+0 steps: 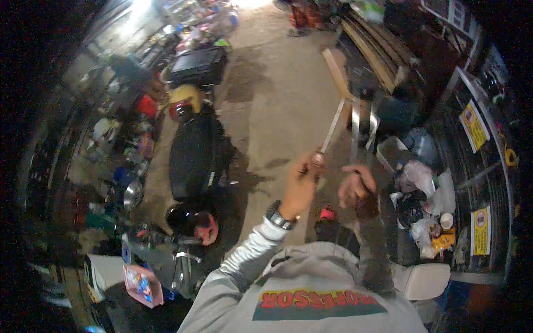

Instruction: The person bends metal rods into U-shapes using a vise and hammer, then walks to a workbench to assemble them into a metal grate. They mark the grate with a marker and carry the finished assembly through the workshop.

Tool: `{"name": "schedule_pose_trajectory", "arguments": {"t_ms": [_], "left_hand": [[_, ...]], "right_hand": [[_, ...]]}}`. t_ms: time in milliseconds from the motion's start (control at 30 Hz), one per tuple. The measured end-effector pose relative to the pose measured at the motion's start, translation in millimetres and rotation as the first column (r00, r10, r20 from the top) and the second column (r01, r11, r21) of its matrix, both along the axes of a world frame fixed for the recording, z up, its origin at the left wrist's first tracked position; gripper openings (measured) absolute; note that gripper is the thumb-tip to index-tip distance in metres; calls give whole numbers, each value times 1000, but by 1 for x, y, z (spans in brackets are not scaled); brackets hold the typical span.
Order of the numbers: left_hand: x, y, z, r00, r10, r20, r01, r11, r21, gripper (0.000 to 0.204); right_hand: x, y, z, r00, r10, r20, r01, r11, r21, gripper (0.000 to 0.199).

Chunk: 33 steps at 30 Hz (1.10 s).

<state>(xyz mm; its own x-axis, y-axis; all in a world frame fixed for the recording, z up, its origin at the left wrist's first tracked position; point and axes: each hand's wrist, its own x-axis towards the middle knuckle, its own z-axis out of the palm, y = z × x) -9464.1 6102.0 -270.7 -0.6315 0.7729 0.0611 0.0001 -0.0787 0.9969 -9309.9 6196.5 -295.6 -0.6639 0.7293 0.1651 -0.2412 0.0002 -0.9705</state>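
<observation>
In my left hand (pixel 302 180), with a dark watch at the wrist, is a screwdriver (pixel 332 130). My fingers wrap its handle, and the long thin metal shaft points forward and slightly right. My right hand (pixel 357 187) hovers just to the right, apart from the screwdriver. Motion blurs it; its fingers look loosely curled and apart, with nothing visible in them. Beyond the shaft's tip is a pale wooden piece (pixel 336 67), and near it stand shiny metal strips (pixel 356 119).
A black-seated motorcycle (pixel 193 155) stands left, with a yellow helmet (pixel 186 100) at its far end. Bags (pixel 419 177) and a white cup (pixel 446 221) lie right. Long planks (pixel 369 53) rest at the far right. A pink bin (pixel 143 286) is at lower left.
</observation>
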Motion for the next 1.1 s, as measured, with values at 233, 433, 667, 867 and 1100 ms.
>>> {"name": "schedule_pose_trajectory", "arguments": {"t_ms": [233, 433, 667, 867, 1100], "left_hand": [[-142, 168, 42, 995, 93, -37, -95, 994, -52, 32], [-310, 302, 78, 946, 307, -104, -301, 951, 67, 24], [-509, 451, 119, 900, 366, -238, -340, 930, 143, 22], [-681, 555, 151, 940, 255, -225, -234, 965, 115, 22], [-879, 719, 153, 986, 168, -3, -164, 963, 216, 26]], "right_hand": [[-174, 192, -1, 895, 398, -199, -444, 838, -318, 27], [-351, 309, -2, 822, 521, -231, -560, 813, -158, 22], [-598, 440, -17, 761, 562, -324, -608, 792, -53, 18], [-741, 601, -43, 973, 101, -206, -100, 995, 16, 31], [-896, 806, -118, 703, 545, -457, -702, 637, -320, 78]]}}
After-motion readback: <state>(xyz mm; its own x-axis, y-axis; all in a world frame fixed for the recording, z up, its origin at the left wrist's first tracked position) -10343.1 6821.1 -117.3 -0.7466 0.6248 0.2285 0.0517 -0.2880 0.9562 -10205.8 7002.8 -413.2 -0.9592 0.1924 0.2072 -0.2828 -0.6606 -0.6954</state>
